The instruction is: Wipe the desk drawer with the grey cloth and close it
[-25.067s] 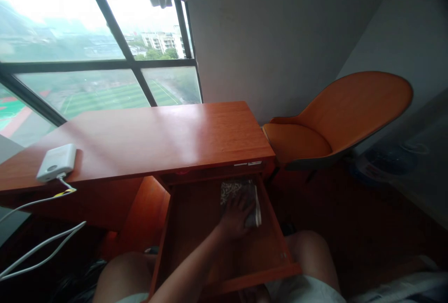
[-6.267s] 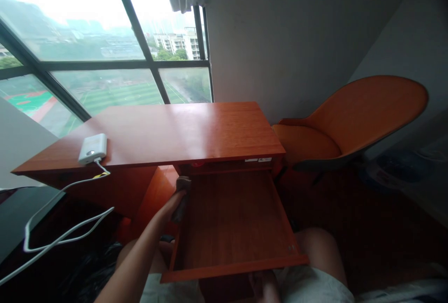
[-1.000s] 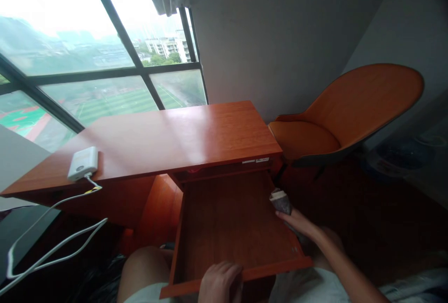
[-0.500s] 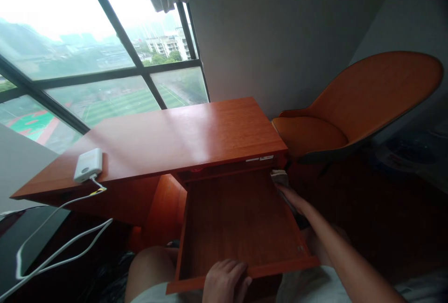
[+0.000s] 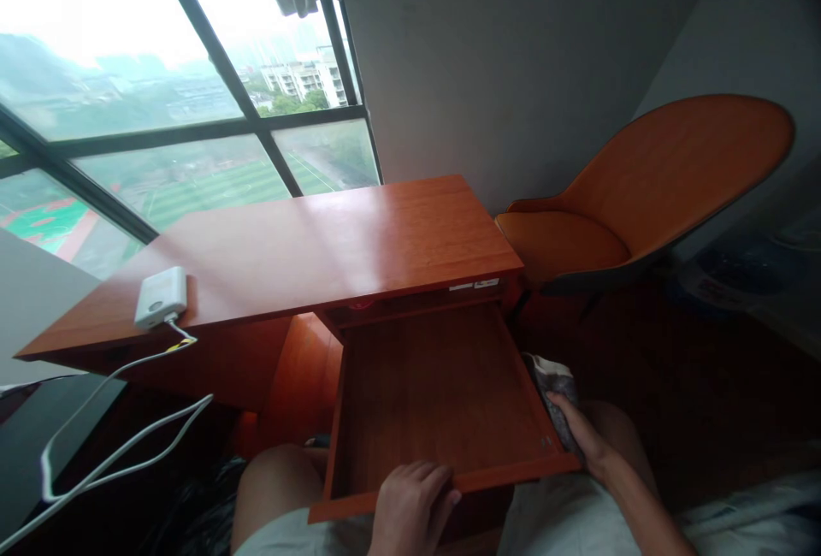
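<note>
An orange-brown wooden drawer [image 5: 442,393] stands pulled out from under the desk [image 5: 308,252], and nothing lies inside it. My left hand [image 5: 410,509] is curled over the drawer's front edge, gripping it. My right hand [image 5: 587,440] presses a grey patterned cloth [image 5: 555,389] against the outside of the drawer's right wall, near its front corner. My bare knees show below the drawer on both sides.
A white power brick [image 5: 160,297] with a white cable [image 5: 109,445] lies on the desk's left end. An orange lounge chair [image 5: 641,197] stands to the right of the desk. A large window [image 5: 167,111] is behind the desk, a grey wall beside it.
My right hand has drawn the cloth back along the drawer's right wall, from near the desk to the front corner. My left hand has stayed on the drawer front.
</note>
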Available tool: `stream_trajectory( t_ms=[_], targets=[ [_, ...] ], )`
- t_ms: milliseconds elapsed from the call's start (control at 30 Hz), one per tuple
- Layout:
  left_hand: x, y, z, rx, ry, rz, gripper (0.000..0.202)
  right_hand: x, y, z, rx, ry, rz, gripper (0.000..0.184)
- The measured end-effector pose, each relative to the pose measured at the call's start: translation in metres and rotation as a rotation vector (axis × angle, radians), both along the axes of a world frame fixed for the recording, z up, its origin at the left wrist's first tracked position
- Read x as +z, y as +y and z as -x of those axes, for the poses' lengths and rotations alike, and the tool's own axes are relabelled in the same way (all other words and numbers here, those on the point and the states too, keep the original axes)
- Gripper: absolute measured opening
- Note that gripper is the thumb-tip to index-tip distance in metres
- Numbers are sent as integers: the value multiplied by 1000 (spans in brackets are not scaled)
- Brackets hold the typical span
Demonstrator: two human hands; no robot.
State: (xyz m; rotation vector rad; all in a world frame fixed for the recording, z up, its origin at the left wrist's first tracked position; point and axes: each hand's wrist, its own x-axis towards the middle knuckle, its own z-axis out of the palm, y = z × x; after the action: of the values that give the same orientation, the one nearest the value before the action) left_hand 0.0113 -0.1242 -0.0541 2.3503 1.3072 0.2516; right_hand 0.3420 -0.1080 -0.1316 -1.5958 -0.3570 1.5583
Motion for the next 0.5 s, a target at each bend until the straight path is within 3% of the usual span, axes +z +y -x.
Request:
stream_trajectory(
  t_ms=[133,233,400,500],
  targets=[
    [0,1,-2,21,15,15,16,8,-6,-1,-17,44,-7,33],
    [1,6,-6,44,25,21,17,22,3,-2,25,-4,35,35],
    [3,16,-10,66,22,23,19,38,48,-3,299,-180,-51,33],
    [5,21,-10,73,5,50,21,34,81,1,281,-202,-110,31]
  ],
)
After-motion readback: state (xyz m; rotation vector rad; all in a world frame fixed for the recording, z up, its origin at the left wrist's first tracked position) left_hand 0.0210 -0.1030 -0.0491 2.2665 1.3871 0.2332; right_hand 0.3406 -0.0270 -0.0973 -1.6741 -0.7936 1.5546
